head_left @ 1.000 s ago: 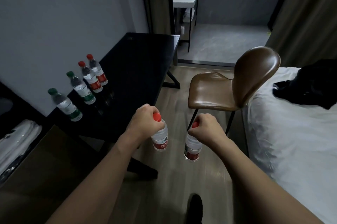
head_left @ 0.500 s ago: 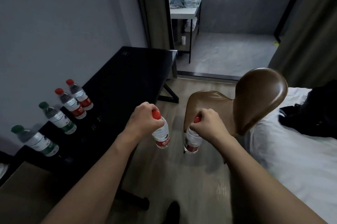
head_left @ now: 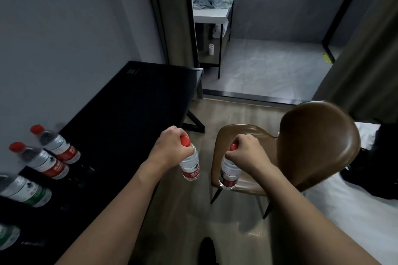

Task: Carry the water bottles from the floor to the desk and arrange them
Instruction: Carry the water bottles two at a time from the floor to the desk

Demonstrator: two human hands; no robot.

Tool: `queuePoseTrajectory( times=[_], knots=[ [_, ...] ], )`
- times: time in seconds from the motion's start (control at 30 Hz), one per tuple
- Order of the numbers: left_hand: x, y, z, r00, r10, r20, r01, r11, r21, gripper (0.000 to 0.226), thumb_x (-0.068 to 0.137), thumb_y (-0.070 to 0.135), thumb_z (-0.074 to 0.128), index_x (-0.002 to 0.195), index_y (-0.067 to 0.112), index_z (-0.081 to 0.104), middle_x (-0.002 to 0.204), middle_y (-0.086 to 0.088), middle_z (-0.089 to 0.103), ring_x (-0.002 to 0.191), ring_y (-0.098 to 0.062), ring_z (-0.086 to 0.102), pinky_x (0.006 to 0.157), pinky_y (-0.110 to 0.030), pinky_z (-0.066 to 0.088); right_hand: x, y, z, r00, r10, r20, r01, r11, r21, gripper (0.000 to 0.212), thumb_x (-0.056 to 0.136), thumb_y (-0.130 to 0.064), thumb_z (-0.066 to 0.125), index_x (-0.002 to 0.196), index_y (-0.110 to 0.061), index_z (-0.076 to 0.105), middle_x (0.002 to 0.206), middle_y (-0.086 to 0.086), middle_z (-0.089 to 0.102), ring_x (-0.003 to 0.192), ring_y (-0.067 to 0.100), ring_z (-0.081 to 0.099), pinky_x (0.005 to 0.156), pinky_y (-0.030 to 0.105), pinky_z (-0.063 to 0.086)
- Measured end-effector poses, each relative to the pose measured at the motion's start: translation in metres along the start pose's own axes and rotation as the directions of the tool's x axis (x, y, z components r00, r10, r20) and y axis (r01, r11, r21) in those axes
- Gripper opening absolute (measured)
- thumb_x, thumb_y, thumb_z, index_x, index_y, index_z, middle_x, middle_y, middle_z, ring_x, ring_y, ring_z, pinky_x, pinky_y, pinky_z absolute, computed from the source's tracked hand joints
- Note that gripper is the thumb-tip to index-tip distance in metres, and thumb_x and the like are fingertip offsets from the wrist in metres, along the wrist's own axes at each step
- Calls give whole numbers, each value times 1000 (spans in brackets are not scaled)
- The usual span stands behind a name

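Gripping one red-capped bottle (head_left: 190,164) by its neck, the left hand (head_left: 172,149) is hanging it beside the desk (head_left: 133,118); the right hand (head_left: 247,152) is gripping another bottle (head_left: 229,175) likewise over the chair (head_left: 312,146). Four bottles (head_left: 57,146) are standing along the desk's wall edge.

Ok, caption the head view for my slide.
Each hand, left hand and right hand, grips a red-capped bottle beside the black desk lined with bottles.

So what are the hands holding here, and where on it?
Left hand and right hand each grip a red-capped bottle around its neck, just under the cap.
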State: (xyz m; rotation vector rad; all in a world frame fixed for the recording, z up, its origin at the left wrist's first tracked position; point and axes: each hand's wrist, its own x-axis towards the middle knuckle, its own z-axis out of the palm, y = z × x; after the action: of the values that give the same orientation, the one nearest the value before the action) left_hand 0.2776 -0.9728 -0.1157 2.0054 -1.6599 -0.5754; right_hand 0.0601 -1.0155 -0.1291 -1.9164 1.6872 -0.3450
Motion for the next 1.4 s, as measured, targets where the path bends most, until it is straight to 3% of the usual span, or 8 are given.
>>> queuePoseTrajectory(
  times=[0.33, 0.53, 0.67, 0.77, 0.93, 1.23, 1.4],
  knots=[
    [118, -7, -19, 997, -36, -68, 34, 999, -36, 23, 72, 26, 73, 93, 21, 65, 93, 10, 55, 84, -8, 57, 64, -19, 45, 127, -35, -11, 998, -59, -28, 59, 998, 3, 18, 71, -25, 66, 80, -14, 56, 90, 5, 51, 79, 23, 55, 66, 30, 43],
    [159, -20, -27, 985, -130, -114, 129, 991, -21, 25, 72, 30, 73, 95, 24, 63, 94, 12, 54, 85, -6, 56, 64, -20, 46, 190, -53, -6, 989, -130, 66, 129, 992, 12, 20, 73, -24, 71, 88, -15, 61, 93, 1, 52, 80, 18, 55, 68, 30, 50],
    [172, -31, -38, 961, -220, -165, 222, 975, -5, 24, 71, 30, 73, 92, 26, 62, 92, 13, 53, 83, -5, 55, 62, -18, 45, 225, -76, 2, 962, -243, 122, 245, 970, 2, 15, 77, -23, 69, 84, -21, 57, 91, -1, 48, 76, 13, 49, 63, 25, 41],
    [173, -42, -51, 935, -276, -220, 281, 960, -12, 24, 71, 31, 72, 92, 26, 62, 93, 13, 53, 82, -4, 54, 62, -18, 46, 244, -104, 12, 923, -344, 174, 350, 937, -5, 20, 75, -21, 68, 71, -25, 49, 85, -2, 45, 74, 15, 48, 63, 28, 40],
    [159, -71, -77, 866, -382, -323, 385, 921, -59, 18, 71, 30, 70, 87, 24, 66, 91, 12, 55, 80, -6, 57, 65, -21, 52, 265, -158, 42, 864, -429, 264, 451, 892, -28, 11, 70, -18, 67, 78, -12, 62, 89, 0, 49, 70, 11, 50, 52, 20, 36],
    [102, -152, -124, 780, -489, -391, 506, 860, -66, 17, 70, 35, 72, 83, 29, 64, 89, 14, 51, 75, -4, 55, 58, -18, 42, 255, -273, 126, 667, -555, 497, 636, 772, 8, 9, 70, -17, 66, 71, -18, 57, 91, 2, 54, 69, 14, 56, 48, 19, 35],
    [82, -190, -146, 716, -565, -409, 577, 810, -108, 15, 70, 31, 73, 80, 27, 63, 87, 12, 51, 73, -3, 54, 58, -20, 41, 249, -322, 165, 546, -628, 555, 727, 684, 59, 7, 68, -15, 64, 72, -15, 57, 86, 2, 54, 70, 10, 53, 48, 19, 35]
  ],
)
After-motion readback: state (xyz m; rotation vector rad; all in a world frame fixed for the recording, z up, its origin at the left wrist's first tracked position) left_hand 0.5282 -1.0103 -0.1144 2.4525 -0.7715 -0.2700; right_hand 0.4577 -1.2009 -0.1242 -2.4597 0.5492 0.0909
